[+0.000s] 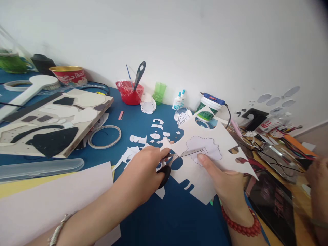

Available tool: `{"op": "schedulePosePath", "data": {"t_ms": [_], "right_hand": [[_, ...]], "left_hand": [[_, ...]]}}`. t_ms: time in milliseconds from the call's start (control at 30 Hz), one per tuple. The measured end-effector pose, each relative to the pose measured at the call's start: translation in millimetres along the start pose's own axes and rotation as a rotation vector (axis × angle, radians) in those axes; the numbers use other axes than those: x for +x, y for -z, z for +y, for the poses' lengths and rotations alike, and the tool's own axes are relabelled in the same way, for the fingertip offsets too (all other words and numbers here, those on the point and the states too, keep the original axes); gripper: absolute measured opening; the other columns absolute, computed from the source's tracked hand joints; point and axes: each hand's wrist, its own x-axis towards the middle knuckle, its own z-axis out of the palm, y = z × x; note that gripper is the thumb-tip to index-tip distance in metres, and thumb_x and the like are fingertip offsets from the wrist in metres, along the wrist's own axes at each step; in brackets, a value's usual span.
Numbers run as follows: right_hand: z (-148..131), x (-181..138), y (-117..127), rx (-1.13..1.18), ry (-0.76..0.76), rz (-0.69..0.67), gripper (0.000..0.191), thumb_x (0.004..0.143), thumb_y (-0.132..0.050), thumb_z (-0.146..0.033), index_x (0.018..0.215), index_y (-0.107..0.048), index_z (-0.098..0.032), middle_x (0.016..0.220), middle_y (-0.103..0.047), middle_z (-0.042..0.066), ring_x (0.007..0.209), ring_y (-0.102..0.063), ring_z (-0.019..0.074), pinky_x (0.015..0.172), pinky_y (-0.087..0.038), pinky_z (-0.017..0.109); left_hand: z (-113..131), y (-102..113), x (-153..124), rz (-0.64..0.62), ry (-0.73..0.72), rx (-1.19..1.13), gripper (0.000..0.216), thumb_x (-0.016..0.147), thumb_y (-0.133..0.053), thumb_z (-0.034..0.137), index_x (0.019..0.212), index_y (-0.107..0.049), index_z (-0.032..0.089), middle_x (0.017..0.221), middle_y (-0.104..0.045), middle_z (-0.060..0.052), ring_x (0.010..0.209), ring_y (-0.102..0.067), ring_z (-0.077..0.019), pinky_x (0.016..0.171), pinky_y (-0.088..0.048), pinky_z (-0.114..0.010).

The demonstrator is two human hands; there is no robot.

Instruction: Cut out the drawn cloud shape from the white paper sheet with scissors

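My left hand is closed round the black handles of a pair of scissors. The blades lie on a white sheet of paper next to a printed cloud-like outline. My right hand grips that sheet, thumb on top beside the outline. The sheet has several shapes cut out of it and is held above the blue table. A red bead bracelet sits on my right wrist and a silver one on my left.
Paper scraps, a tape ring, a board with black and white cutouts, a red bowl with tools, a green cup, glue bottles, a glue gun on a tub. A tablet and cables lie right. Another person's hand is at the right edge.
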Motion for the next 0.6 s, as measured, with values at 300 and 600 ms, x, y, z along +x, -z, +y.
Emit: {"op": "schedulePosePath", "data": {"t_ms": [300, 600], "right_hand": [[-9, 0, -2, 0.043, -0.098, -0.010, 0.035, 0.063, -0.085, -0.047, 0.077, -0.077, -0.015, 0.090, -0.073, 0.009, 0.092, -0.068, 0.0347, 0.070, -0.062, 0.039], [16, 19, 7, 0.018, -0.055, -0.081, 0.031, 0.055, -0.090, -0.036, 0.078, -0.078, -0.018, 0.075, -0.072, 0.005, 0.075, -0.069, 0.0326, 0.058, -0.060, 0.039]], "left_hand": [[0, 0, 0, -0.005, -0.010, -0.022, 0.012, 0.078, -0.050, 0.020, 0.085, -0.058, 0.025, 0.075, -0.061, -0.001, 0.066, -0.055, -0.0188, 0.054, -0.037, -0.026], [3, 1, -3, -0.009, -0.032, -0.089, 0.013, 0.077, -0.048, 0.016, 0.078, -0.059, 0.024, 0.072, -0.064, 0.000, 0.061, -0.055, -0.0166, 0.052, -0.037, -0.024]]}}
